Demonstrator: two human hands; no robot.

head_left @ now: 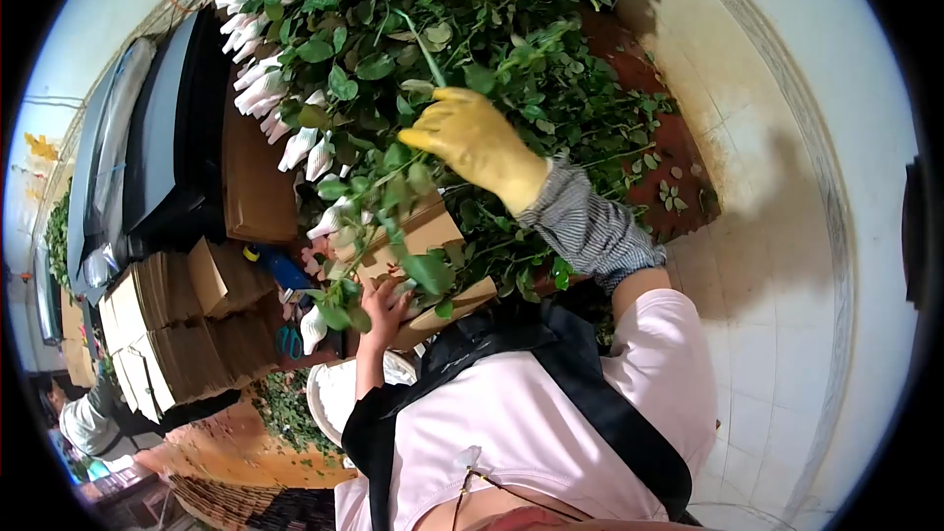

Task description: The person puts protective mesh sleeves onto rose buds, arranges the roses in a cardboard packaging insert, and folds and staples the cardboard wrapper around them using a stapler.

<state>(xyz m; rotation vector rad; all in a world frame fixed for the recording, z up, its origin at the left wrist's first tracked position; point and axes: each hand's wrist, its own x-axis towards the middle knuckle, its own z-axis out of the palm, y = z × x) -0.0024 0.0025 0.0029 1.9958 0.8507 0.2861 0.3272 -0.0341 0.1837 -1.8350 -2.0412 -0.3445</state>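
A pink shirt [511, 423] with black straps [629, 425] is closest. The yellow-gloved right hand [477, 143] is over a big heap of leafy flowers [344, 84]. Its fingers bend near a green stem [422, 46], but I cannot tell if they pinch it. The bare left hand [382, 313] is beside a leafy branch [430, 272], near brown cardboard [418, 233]; I cannot tell its grip.

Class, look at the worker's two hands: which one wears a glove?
The right hand, over the leafy stems: it has a yellow glove and a striped sleeve, whereas the left hand is bare.
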